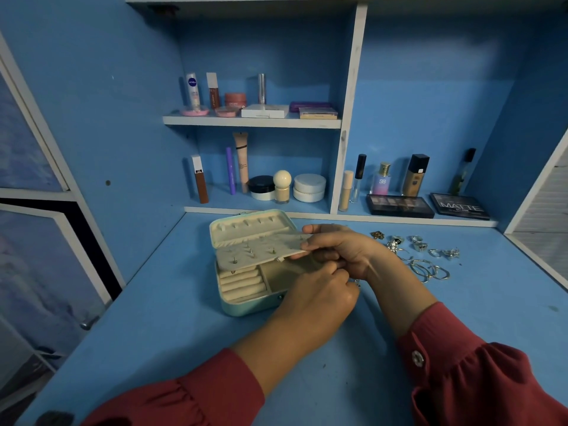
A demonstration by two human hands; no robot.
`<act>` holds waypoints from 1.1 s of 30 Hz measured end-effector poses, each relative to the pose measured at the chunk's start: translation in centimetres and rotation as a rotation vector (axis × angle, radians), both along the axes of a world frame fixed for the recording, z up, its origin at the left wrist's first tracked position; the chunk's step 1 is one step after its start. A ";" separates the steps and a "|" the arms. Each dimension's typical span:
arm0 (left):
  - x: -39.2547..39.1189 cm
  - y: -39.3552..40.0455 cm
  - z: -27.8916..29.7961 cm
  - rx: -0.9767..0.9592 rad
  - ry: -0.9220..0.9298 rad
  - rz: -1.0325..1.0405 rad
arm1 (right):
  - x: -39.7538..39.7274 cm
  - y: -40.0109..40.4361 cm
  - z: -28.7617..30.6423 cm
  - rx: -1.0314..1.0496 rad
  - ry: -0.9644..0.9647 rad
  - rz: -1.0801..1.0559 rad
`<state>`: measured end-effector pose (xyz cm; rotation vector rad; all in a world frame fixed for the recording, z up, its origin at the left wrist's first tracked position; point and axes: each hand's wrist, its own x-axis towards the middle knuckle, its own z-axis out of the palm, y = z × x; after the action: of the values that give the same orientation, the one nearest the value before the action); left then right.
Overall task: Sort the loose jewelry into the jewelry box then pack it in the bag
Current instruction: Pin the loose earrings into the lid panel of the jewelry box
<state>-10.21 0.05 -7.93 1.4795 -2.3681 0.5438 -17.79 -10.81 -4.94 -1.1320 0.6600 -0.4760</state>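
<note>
My right hand point(335, 252) pinches the earring panel point(261, 250) of the open jewelry box point(246, 305) by its edge; my left hand point(319, 295) pinches something tiny beneath it. The studs look light and slippery, best gripped by the post. Loose jewelry point(421, 256) lies right of the box.

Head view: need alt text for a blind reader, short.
A person's right hand holds up the cream earring panel of an open mint jewelry box on a blue desk, while the left hand pinches something small beneath it. Loose silver rings and hoops lie to the right, and cosmetics line the shelves behind.
</note>
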 end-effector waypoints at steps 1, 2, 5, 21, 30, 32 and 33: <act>0.0 0.0 0.1 0.003 -0.003 0.002 | 0.0 -0.1 0.0 -0.005 0.004 0.000; 0.1 0.0 0.1 0.007 0.000 0.004 | 0.0 0.0 0.0 -0.008 0.005 -0.001; 0.3 0.0 0.1 0.027 0.008 0.023 | 0.0 0.0 -0.1 -0.011 0.006 -0.015; -0.9 -0.3 -0.2 0.064 -0.055 0.111 | 0.1 -0.4 -0.4 -0.017 0.004 0.002; -0.5 0.1 -0.1 0.017 0.007 0.119 | -0.2 -0.3 -0.3 0.004 -0.014 0.007; 0.0 0.1 -0.1 0.000 0.056 0.119 | -0.2 -0.5 -0.4 0.001 -0.008 -0.002; 0.3 0.0 -0.2 -0.012 0.100 0.121 | -0.2 -0.7 -0.6 -0.004 0.001 -0.002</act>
<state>-9.87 0.08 -8.09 1.6143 -2.2068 0.4985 -17.96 -11.53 -5.55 -1.1350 0.6612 -0.4787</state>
